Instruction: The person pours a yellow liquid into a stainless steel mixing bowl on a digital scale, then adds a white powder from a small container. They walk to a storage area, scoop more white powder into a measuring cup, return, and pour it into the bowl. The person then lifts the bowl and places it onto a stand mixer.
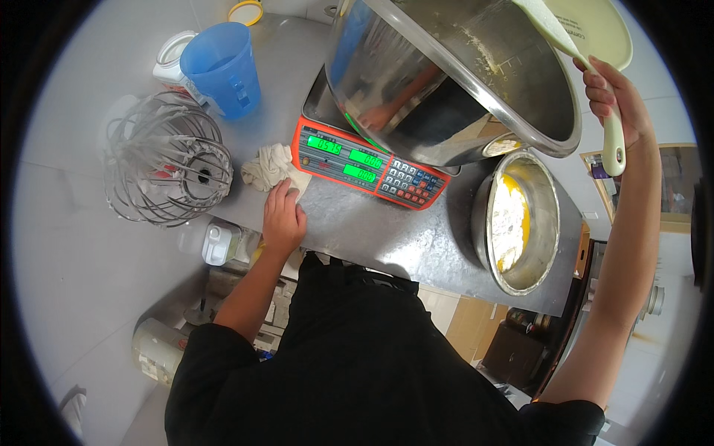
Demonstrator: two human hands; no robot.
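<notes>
My right hand (619, 106) grips the pale green handle of a spatula (558, 36), raised at the upper right. The spatula reaches over the mouth of a large stainless steel pot (401, 72), whose inner wall has pale, crumbly residue. That pot stands on an orange digital scale (357, 167) with lit green displays and a keypad. Just left of the scale, my left hand (283, 214) lies flat on the table, its fingertips touching a crumpled cream cloth (270, 167). A metal bowl (549, 234) at the right contains white powder (507, 223) over a yellow substance (525, 214).
At the left stands a large wire whisk attachment (167, 167) smeared with white. Behind it are a blue plastic jug (223, 69) and a white jar (173, 53). The steel table's (357, 240) front edge runs before my body. A white-capped container (217, 245) sits below.
</notes>
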